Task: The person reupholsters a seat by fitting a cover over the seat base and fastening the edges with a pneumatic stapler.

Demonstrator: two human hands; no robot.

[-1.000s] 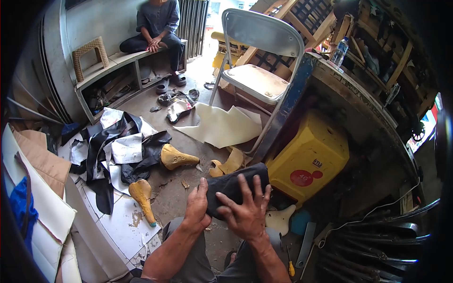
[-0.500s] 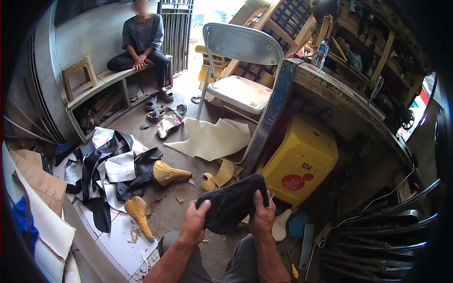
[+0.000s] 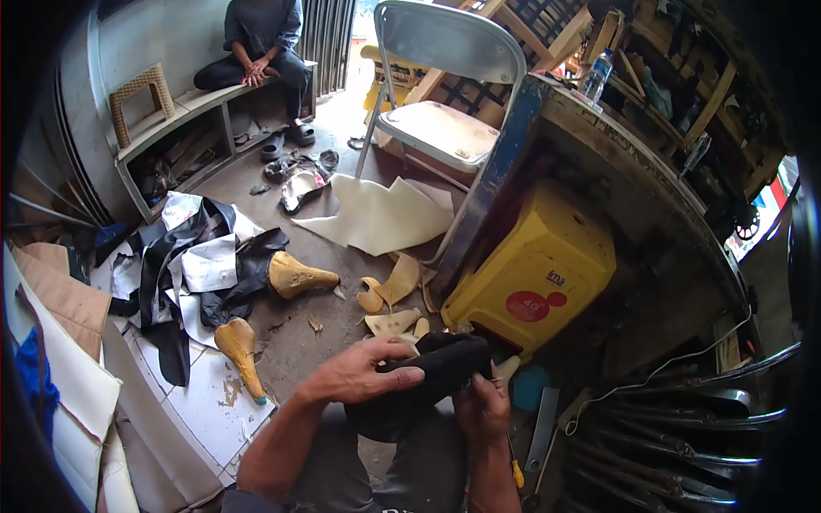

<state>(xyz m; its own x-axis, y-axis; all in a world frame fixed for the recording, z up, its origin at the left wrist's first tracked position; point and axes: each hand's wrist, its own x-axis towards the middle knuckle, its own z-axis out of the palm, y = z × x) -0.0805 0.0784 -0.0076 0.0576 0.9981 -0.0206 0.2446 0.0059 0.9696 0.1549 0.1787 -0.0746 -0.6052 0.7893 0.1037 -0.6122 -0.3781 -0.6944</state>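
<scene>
A folded black fabric piece (image 3: pixel 445 369) is held over my knees. My left hand (image 3: pixel 363 369) lies across its upper left side, thumb along the top and fingers closed around it. At its right end my right hand (image 3: pixel 482 406) pinches the edge, with a thin pale sliver showing by the fingertips; its kind is unclear. Beyond the hands, cream foam offcuts (image 3: pixel 392 323) lie on the floor. To the left are two yellow saddle-shaped pieces (image 3: pixel 295 275), one near a heap of black and white sheet material (image 3: pixel 209 265).
A yellow plastic stool (image 3: pixel 547 265) lies tipped under the bench (image 3: pixel 616 128) on the right. A folding chair (image 3: pixel 445 128) stands ahead. Metal tubes (image 3: pixel 684 436), a ruler-like strip (image 3: pixel 541 427) and a screwdriver (image 3: pixel 517 473) are at lower right. A person (image 3: pixel 261 51) sits at the back left.
The black piece has been turned and folded, and is lower now. My left hand has shifted from its left edge to lie over the top. The view has tilted down.
</scene>
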